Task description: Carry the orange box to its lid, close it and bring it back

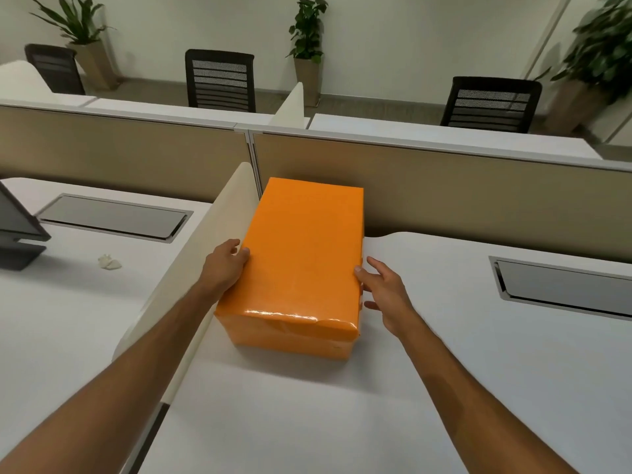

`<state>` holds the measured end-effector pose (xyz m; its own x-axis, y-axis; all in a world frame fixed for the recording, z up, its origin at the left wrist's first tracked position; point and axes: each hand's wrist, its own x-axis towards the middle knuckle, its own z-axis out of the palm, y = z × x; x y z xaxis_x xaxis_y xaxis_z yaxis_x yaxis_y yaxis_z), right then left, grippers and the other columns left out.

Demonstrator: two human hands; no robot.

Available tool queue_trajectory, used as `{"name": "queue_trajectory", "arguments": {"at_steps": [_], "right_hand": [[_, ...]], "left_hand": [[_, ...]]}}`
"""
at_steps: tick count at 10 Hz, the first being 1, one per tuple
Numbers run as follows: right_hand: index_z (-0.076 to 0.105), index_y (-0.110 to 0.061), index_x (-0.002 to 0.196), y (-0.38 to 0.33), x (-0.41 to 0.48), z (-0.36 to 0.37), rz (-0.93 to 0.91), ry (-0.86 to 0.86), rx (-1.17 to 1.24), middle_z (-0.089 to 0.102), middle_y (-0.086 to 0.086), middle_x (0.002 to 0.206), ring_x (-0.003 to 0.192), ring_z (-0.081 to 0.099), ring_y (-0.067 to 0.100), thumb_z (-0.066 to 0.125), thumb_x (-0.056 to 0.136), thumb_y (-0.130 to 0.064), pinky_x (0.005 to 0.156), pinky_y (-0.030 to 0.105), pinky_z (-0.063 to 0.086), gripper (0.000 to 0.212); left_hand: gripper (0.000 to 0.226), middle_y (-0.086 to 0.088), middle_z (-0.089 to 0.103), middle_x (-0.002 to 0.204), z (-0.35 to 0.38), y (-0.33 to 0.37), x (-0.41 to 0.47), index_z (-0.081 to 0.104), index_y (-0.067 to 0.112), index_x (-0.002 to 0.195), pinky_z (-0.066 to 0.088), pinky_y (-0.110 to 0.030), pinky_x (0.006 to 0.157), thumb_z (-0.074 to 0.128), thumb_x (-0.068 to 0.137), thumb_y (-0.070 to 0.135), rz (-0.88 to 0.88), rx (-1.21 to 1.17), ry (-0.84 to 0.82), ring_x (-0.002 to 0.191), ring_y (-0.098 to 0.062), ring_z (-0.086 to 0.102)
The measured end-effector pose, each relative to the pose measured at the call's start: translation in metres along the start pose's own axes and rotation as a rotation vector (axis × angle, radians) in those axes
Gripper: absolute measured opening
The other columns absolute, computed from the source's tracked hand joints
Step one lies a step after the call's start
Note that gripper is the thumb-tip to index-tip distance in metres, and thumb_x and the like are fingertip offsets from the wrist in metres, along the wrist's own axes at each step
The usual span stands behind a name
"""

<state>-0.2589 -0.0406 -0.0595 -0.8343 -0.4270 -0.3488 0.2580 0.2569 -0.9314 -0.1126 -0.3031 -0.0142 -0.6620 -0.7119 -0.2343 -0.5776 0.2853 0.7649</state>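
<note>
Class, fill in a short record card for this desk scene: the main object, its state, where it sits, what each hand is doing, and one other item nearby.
object: orange box
lid: on, box looks closed
location: white desk, beside the cream divider
left hand: against the box's left side
right hand: at the box's right side, fingers spread
grip: no firm hold visible
nearby: crumpled paper on the neighbouring desk

A white desk (427,354) filled the lower frame, carrying the closed orange box (301,254) at center. On the left desk (61,319) lay a crumpled paper scrap (109,262).
</note>
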Motion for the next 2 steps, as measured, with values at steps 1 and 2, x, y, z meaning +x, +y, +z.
{"name": "queue_trajectory", "arguments": {"at_steps": [1,2], "right_hand": [[0.042,-0.026,0.148,-0.001,-0.007,-0.01,-0.019,0.042,-0.053,0.054,0.006,0.146,0.128,0.055,0.03,0.063,0.092,-0.044,0.098,0.051,0.048,0.062],[0.048,-0.025,0.144,-0.003,-0.015,-0.023,-0.03,0.078,-0.091,0.055,0.005,0.144,0.126,0.056,0.027,0.064,0.094,-0.04,0.095,0.045,0.05,0.055]], "left_hand": [[0.055,-0.018,0.045,0.15,0.004,0.005,-0.015,0.037,0.009,0.149,0.036,-0.05,0.108,0.047,0.101,0.035,0.129,0.112,0.039,0.134,-0.037,0.045],[0.057,-0.019,0.041,0.153,0.014,0.017,-0.034,0.035,0.006,0.15,0.031,-0.05,0.111,0.05,0.1,0.03,0.242,0.189,0.063,0.139,-0.036,0.039]]}}
